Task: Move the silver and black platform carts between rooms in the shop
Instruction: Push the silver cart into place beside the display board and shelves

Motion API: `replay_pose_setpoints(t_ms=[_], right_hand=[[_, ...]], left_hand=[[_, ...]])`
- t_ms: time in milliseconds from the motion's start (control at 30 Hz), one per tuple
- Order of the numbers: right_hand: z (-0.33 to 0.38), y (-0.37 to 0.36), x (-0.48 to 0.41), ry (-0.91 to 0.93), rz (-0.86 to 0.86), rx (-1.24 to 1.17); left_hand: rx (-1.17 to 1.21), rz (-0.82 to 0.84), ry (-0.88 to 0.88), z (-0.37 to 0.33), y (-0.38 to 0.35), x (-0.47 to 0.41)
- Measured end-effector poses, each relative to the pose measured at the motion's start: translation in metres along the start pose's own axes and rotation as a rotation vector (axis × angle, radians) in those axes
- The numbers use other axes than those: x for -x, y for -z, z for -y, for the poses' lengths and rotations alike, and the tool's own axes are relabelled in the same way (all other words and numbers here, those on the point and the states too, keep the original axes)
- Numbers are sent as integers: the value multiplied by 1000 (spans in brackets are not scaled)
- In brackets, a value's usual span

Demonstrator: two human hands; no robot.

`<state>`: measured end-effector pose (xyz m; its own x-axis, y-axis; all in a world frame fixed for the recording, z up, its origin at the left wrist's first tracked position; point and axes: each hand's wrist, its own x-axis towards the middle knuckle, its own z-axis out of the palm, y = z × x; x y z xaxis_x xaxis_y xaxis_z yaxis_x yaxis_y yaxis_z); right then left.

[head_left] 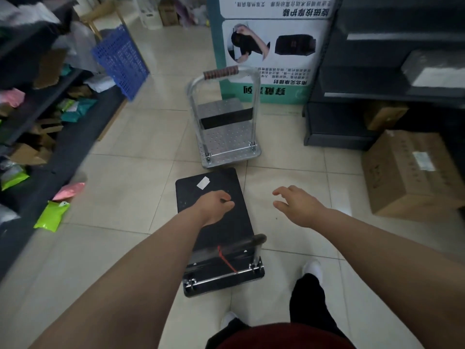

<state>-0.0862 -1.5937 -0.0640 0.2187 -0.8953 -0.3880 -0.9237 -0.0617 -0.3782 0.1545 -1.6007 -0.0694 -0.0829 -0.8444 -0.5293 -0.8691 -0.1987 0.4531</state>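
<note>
The black cart (214,212) nearly touches the silver cart (226,132) ahead; bare tile flanks both. Left hand (214,205) curled loosely, right hand (297,205) spread wide, both holding nothing.

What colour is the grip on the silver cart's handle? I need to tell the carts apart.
Reddish-brown with lighter bands, wrapped around the top bar of the silver cart's handle; the head view shows it.

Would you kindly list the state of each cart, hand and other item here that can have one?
silver platform cart: handle upright, dark box on deck, nobody touching it.
black platform cart: handle raised, deck bare but for a white label.
left hand: loosely curled above the black deck, gripping nothing.
right hand: open, fingers spread, empty.
blue crate: tilted against the shelving.
cardboard box: closed, on the floor.
</note>
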Motion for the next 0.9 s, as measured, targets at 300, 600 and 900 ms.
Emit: replay_pose_setpoints(t_ms=[300,600,900], right_hand=[[-113,80,-82,133,60,298],[-173,149,-139,175,102,399],[-140,197,-216,311,37,411]], left_hand=[[-100,-33,93,-105,-9,-89],[-207,-67,110,-175,11,-141],[-212,-157,181,-170,78,-201]])
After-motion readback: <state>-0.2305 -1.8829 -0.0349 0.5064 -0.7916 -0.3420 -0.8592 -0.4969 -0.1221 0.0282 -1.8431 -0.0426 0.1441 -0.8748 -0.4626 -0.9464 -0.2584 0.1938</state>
